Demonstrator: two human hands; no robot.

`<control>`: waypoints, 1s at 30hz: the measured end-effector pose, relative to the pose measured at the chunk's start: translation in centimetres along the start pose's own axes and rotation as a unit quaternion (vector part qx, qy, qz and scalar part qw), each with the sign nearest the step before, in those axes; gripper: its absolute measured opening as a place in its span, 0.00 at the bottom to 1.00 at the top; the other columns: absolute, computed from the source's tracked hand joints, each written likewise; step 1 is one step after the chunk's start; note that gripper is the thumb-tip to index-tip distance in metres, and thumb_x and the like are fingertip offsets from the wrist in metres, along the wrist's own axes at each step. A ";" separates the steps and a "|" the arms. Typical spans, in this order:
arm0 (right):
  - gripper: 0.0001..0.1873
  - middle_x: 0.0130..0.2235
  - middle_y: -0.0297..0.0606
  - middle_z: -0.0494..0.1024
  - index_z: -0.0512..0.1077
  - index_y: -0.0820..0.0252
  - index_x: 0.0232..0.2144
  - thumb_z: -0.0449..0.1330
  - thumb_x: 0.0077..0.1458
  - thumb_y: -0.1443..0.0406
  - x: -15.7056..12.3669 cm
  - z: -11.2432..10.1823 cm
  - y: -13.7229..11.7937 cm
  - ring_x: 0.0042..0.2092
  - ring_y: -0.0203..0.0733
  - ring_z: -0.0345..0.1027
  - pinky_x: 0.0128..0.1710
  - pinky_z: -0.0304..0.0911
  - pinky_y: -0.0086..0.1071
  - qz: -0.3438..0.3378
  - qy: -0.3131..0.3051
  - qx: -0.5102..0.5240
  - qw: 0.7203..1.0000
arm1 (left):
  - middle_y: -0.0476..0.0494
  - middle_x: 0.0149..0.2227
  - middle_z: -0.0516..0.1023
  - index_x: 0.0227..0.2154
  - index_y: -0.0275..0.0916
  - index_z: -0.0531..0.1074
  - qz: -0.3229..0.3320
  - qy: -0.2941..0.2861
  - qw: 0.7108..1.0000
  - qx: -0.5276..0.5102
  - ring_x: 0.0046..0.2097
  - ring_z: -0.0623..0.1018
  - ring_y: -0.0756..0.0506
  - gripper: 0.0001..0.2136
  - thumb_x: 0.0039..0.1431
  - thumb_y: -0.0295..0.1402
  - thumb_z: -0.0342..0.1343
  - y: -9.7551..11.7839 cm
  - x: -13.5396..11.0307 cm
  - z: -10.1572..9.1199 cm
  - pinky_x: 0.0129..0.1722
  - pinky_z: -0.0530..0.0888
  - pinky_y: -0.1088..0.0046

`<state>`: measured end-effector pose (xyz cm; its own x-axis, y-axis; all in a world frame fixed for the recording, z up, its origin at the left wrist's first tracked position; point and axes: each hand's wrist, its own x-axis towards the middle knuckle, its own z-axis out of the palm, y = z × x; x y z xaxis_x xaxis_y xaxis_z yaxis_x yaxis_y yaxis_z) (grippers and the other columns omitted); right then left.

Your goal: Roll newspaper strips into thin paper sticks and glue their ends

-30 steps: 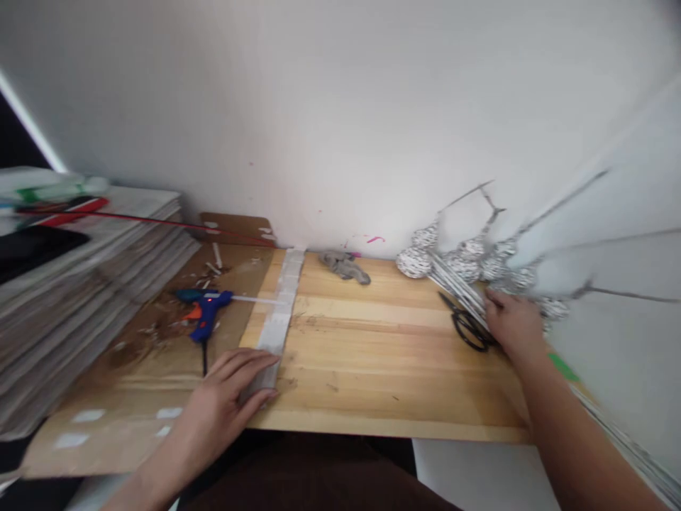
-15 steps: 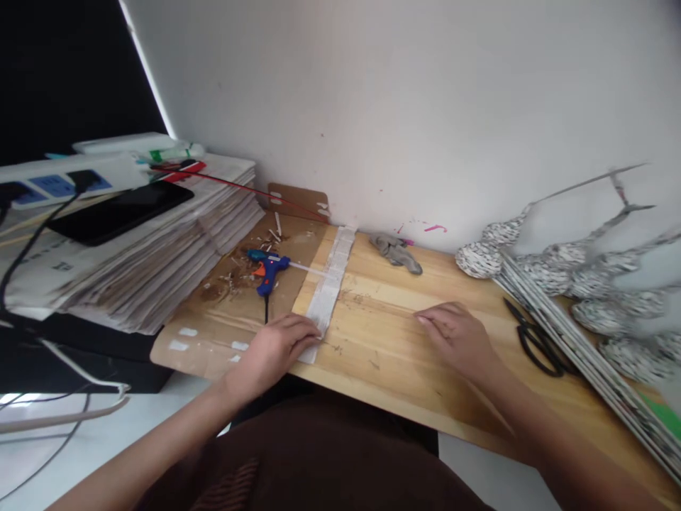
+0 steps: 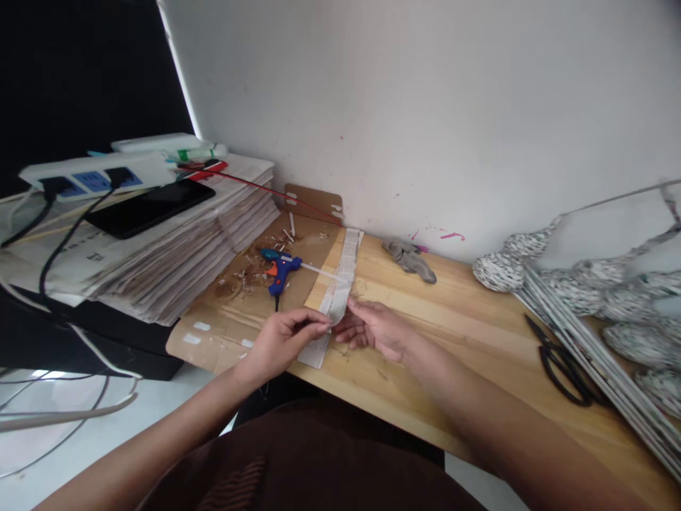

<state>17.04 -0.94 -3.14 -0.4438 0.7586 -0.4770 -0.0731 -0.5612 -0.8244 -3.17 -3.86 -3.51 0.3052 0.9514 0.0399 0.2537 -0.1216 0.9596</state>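
Observation:
A long strip of folded newspaper lies across the wooden table, from the wall toward the front edge. My left hand pinches the strip's left side near its front end. My right hand pinches the same strip from the right, and the paper lifts a little between my fingers. A blue glue gun rests on a cardboard sheet just left of the strip, its glue stick lying over the strip.
A tall stack of newspapers stands at the left, carrying a black tablet and a power strip. Black scissors, rolled paper sticks and paper balls lie at the right. A grey rag sits by the wall.
My right hand left the scissors and paper sticks, crossed the table to the left and took hold of the strip. My left hand went from lying flat on the strip to pinching it.

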 end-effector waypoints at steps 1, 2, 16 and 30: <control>0.19 0.29 0.42 0.78 0.73 0.67 0.33 0.52 0.62 0.56 0.6 -0.3 -0.4 0.27 0.35 0.74 0.24 0.68 0.25 0.000 0.001 0.010 1.000 | 0.43 0.37 0.80 0.37 0.39 0.77 0.012 -0.019 1.000 0.013 0.39 0.78 0.46 0.10 0.58 0.39 0.57 0.0 -0.2 -0.1 0.43 0.73 0.70; 0.18 0.27 0.42 0.78 0.73 0.67 0.32 0.53 0.62 0.57 1.1 -0.6 -0.7 0.26 0.35 0.73 0.24 0.68 0.25 -0.003 0.007 0.016 1.000 | 0.42 0.37 0.80 0.36 0.39 0.78 0.025 -0.042 0.999 0.023 0.40 0.77 0.45 0.10 0.58 0.39 0.56 0.1 -0.4 -0.1 0.43 0.73 0.70; 0.08 0.16 0.32 0.72 0.71 0.65 0.23 0.60 0.53 0.69 4.7 -2.7 -2.8 0.15 0.30 0.61 0.09 0.53 0.20 -0.034 0.163 -0.039 0.985 | 0.42 0.37 0.80 0.37 0.40 0.78 0.037 -0.152 0.981 0.111 0.39 0.78 0.46 0.12 0.62 0.39 0.51 0.9 2.0 -0.9 0.42 0.73 0.70; 0.06 0.17 0.32 0.73 0.71 0.65 0.22 0.63 0.49 0.69 4.8 -3.4 -2.4 0.16 0.30 0.62 0.11 0.55 0.22 -0.088 0.196 -0.003 0.977 | 0.35 0.52 0.73 0.49 0.36 0.72 0.154 0.078 0.866 0.469 0.53 0.72 0.39 0.17 0.64 0.30 0.43 -4.5 3.4 -4.2 0.55 0.67 0.58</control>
<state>18.13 5.17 -4.49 -0.0493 0.9123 -0.4066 -0.1114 -0.4096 -0.9054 -7.16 1.13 -6.49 0.3821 0.8509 0.3604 0.8384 -0.4833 0.2521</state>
